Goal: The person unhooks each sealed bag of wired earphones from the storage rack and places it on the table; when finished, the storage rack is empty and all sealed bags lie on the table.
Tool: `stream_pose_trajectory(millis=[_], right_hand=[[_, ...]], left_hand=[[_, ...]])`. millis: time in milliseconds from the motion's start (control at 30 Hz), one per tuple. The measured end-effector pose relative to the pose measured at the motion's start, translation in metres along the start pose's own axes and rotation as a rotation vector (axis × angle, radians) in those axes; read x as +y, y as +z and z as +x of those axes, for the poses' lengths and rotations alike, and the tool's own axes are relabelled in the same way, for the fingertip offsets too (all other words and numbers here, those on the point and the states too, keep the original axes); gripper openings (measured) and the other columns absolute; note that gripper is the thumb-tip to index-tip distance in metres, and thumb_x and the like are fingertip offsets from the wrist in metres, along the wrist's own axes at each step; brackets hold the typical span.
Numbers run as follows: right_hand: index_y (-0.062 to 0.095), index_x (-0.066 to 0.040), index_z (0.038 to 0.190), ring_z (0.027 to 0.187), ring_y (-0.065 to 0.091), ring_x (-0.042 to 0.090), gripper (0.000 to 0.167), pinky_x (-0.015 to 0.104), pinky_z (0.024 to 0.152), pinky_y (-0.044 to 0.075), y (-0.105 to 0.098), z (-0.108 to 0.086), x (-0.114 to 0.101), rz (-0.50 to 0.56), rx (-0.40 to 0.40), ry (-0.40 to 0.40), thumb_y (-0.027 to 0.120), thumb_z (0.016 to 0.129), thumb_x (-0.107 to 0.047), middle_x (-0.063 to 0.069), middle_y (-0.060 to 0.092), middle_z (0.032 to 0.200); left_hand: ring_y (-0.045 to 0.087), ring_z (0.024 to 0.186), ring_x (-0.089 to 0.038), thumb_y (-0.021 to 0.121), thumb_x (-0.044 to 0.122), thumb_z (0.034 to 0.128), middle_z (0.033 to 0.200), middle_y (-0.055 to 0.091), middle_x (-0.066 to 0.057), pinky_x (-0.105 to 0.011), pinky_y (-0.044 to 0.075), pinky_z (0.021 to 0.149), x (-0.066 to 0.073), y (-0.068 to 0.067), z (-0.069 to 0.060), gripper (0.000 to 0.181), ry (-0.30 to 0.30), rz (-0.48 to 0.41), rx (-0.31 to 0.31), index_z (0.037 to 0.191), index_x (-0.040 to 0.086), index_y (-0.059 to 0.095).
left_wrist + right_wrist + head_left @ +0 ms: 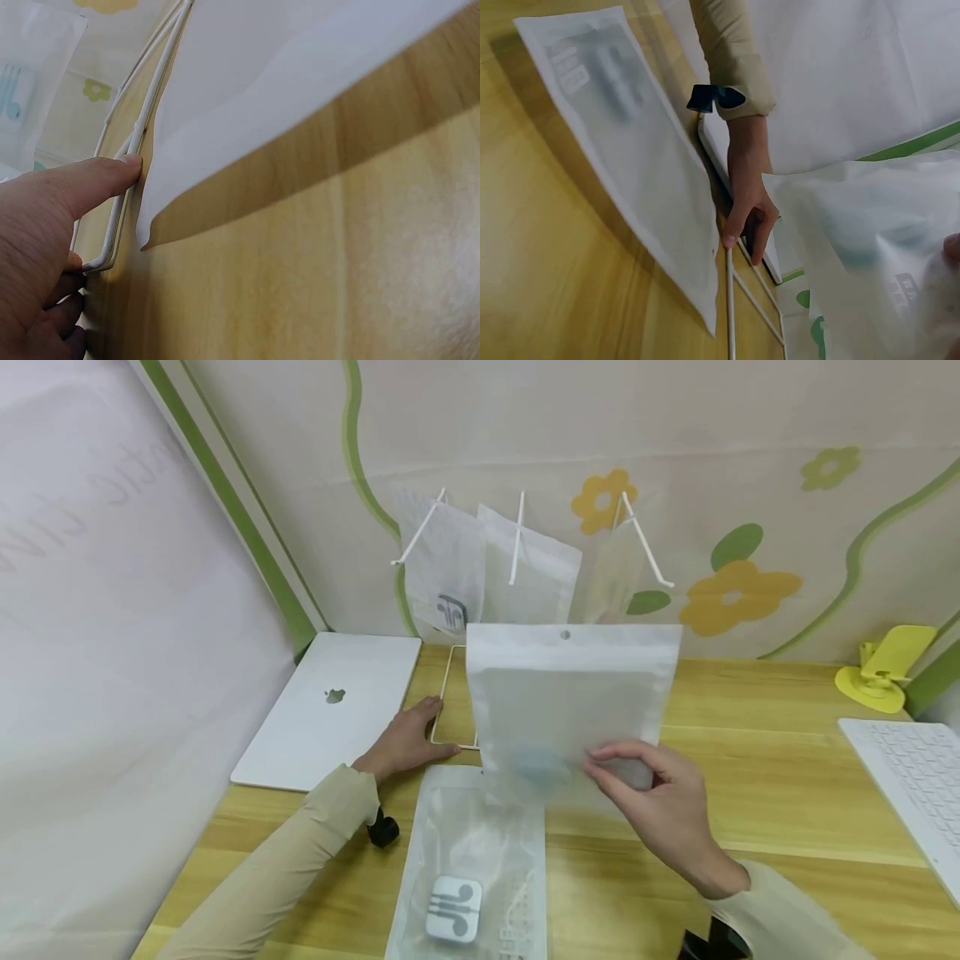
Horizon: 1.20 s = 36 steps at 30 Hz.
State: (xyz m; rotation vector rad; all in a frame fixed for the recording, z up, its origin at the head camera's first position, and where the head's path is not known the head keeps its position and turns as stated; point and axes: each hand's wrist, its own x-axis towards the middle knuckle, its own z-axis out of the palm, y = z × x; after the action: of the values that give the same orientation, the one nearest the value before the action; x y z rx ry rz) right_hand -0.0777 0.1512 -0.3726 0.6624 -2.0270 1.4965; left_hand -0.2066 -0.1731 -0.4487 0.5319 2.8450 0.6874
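Note:
Upright in front of me, a frosted zip bag point(570, 702) with a punched hole hangs from the pinch of my right hand point(667, 802), held near its lower right. Something pale blue shows blurred through it; in the right wrist view this bag point(855, 225) also shows a small printed label. My left hand point(401, 739) grips the base corner of a white wire rack point(446, 677). In the left wrist view the thumb presses on the rack's wire point(116, 225). Nearer me lies another clear-and-white pouch point(465, 818) holding boxed earphones point(453, 908).
Several bags hang on the rack's hooks, among them a pouch with boxed earphones point(452, 612) and a white pouch point(532, 564). A silver laptop point(337, 702) lies closed at left. To the right are a white keyboard point(915, 768) and a yellow phone stand point(885, 668).

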Motion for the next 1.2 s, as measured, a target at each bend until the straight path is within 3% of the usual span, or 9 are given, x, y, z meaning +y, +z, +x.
stream_pose_trajectory(millis=[67, 200, 467, 700, 800, 1000, 1200], right_hand=[[0.073, -0.002, 0.091, 0.083, 0.069, 0.005, 0.038, 0.013, 0.058, 0.053, -0.009, -0.008, -0.002, -0.018, -0.009, 0.013, 0.076, 0.064, 0.024, 0.004, 0.073, 0.092], [0.072, -0.001, 0.091, 0.087, 0.068, 0.002, 0.035, 0.013, 0.059, 0.053, -0.028, -0.022, -0.012, -0.078, -0.04, 0.131, 0.076, 0.065, 0.022, -0.004, 0.073, 0.094], [0.074, -0.006, 0.094, 0.09, 0.064, -0.003, 0.022, 0.013, 0.063, 0.052, -0.054, -0.043, -0.033, -0.277, 0.004, 0.508, 0.081, 0.074, -0.001, -0.008, 0.073, 0.094], [0.076, -0.012, 0.096, 0.087, 0.057, -0.016, 0.024, 0.007, 0.065, 0.047, -0.071, -0.069, -0.028, -0.419, 0.0, 0.801, 0.084, 0.076, -0.024, -0.022, 0.071, 0.092], [0.077, -0.016, 0.093, 0.087, 0.053, -0.02, 0.026, 0.002, 0.068, 0.041, -0.077, -0.081, -0.021, -0.464, -0.044, 0.876, 0.085, 0.074, -0.031, -0.021, 0.072, 0.091], [0.075, -0.014, 0.094, 0.078, 0.055, -0.012, 0.029, 0.01, 0.063, 0.045, -0.081, -0.105, -0.01, -0.454, -0.126, 0.984, 0.085, 0.072, -0.032, -0.023, 0.07, 0.089], [0.073, -0.013, 0.096, 0.073, 0.056, -0.006, 0.031, 0.015, 0.063, 0.046, -0.076, -0.124, 0.001, -0.423, -0.177, 1.003, 0.086, 0.071, -0.026, -0.02, 0.068, 0.09]], left_hand=[[0.024, 0.147, -0.034, 0.072, 0.049, 0.0827, 0.158, 0.027, -0.016, -0.052, 0.024, 0.119, 0.0, 0.0, 0.0, 0.091, -0.009, 0.001, -0.003, 0.148, -0.001, 0.033], [0.023, 0.147, -0.033, 0.072, 0.049, 0.0825, 0.159, 0.026, -0.015, -0.051, 0.023, 0.119, 0.0, 0.0, 0.0, 0.092, -0.023, -0.003, -0.01, 0.149, -0.001, 0.032], [0.023, 0.147, -0.035, 0.072, 0.047, 0.0828, 0.158, 0.025, -0.017, -0.052, 0.023, 0.119, 0.003, -0.003, 0.0, 0.092, -0.016, -0.003, -0.005, 0.148, -0.003, 0.032], [0.023, 0.147, -0.035, 0.072, 0.047, 0.0834, 0.158, 0.026, -0.018, -0.052, 0.023, 0.119, 0.003, -0.002, -0.002, 0.091, -0.01, 0.006, -0.009, 0.148, -0.004, 0.032], [0.023, 0.147, -0.035, 0.072, 0.047, 0.0835, 0.158, 0.025, -0.018, -0.052, 0.023, 0.119, 0.004, -0.003, -0.002, 0.091, -0.011, 0.005, -0.011, 0.148, -0.004, 0.032], [0.023, 0.147, -0.036, 0.072, 0.047, 0.0835, 0.158, 0.025, -0.019, -0.052, 0.023, 0.118, 0.005, -0.003, -0.002, 0.092, -0.007, 0.005, -0.012, 0.148, -0.005, 0.032], [0.023, 0.147, -0.036, 0.072, 0.046, 0.0839, 0.158, 0.026, -0.019, -0.053, 0.023, 0.118, 0.003, -0.002, -0.001, 0.09, -0.001, 0.005, -0.012, 0.147, -0.005, 0.032]])
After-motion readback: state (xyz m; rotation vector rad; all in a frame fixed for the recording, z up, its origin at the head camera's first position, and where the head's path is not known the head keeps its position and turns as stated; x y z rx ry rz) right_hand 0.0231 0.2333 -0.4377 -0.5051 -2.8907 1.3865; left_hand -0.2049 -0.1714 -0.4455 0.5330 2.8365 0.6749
